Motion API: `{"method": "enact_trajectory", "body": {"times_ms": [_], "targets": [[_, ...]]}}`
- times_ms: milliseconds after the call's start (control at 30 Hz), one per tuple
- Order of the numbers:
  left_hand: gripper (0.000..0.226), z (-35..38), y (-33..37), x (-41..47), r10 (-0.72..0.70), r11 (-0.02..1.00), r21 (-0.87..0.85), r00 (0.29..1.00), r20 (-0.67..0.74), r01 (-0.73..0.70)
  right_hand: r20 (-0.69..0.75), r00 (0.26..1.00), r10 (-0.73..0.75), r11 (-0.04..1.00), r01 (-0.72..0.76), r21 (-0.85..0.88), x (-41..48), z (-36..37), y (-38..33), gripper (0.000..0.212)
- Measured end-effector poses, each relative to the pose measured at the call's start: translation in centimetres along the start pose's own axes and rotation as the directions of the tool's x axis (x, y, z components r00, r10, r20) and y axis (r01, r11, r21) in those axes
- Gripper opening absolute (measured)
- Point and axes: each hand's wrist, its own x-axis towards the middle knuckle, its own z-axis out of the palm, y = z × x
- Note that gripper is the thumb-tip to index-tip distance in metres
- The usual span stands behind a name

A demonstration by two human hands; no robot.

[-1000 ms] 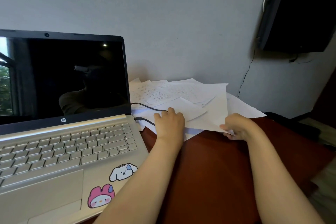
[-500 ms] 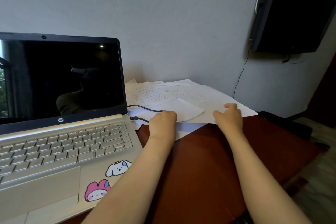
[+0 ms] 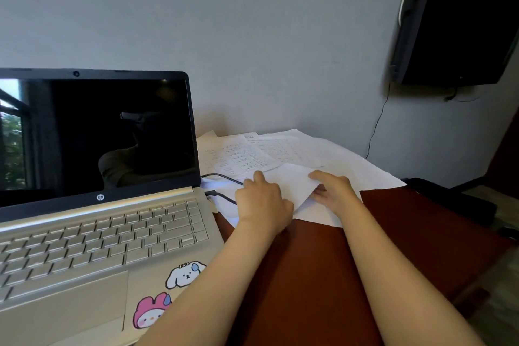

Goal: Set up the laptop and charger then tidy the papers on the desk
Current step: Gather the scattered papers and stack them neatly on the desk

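The left hand (image 3: 262, 199) lies palm down on a blank white sheet (image 3: 292, 181), fingers loosely spread and pressing it flat, the index finger stretched toward the far edge. The right hand (image 3: 332, 191) meets the same sheet from the other side: its thumb sits on top of the sheet's right corner and its fingers are tucked beneath, pinching that corner. The 2 hands are close together, almost touching across the sheet.

That sheet lies on top of a loose spread of papers (image 3: 252, 154) fanned over the far part of the reddish-brown desk (image 3: 309, 275), reaching back to the grey wall (image 3: 252, 36). Several of the sheets behind carry printed tables; the ones to the right look blank.

A black charger cable (image 3: 222, 177) crosses the papers just left of the left hand and its plug sits in the right side of the laptop (image 3: 98, 247). The laptop stands open at the left of the desk, screen dark, silver keyboard facing the person, with 2 cartoon stickers (image 3: 185, 275) on the palm rest.

A dark screen (image 3: 463, 17) hangs on the wall at upper right, a thin wire (image 3: 377, 123) trailing down from it.
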Motion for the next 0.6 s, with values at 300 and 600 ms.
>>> {"method": "enact_trajectory", "body": {"times_ms": [300, 600], "targets": [[0.028, 0.7, -1.5, 5.5, 0.188, 0.95, 0.258, 0.982, -0.022, -0.176, -0.077, 0.987, -0.14, 0.868, 0.085, -0.489, 0.5, 1.3, 0.8, 0.018], [0.032, 1.9, -1.4, 7.9, 0.147, 0.98, 0.111, 0.978, 0.15, -0.165, -0.316, 0.877, -0.362, 0.855, 0.177, -0.488, 1.9, -0.2, 1.3, 0.023]]}}
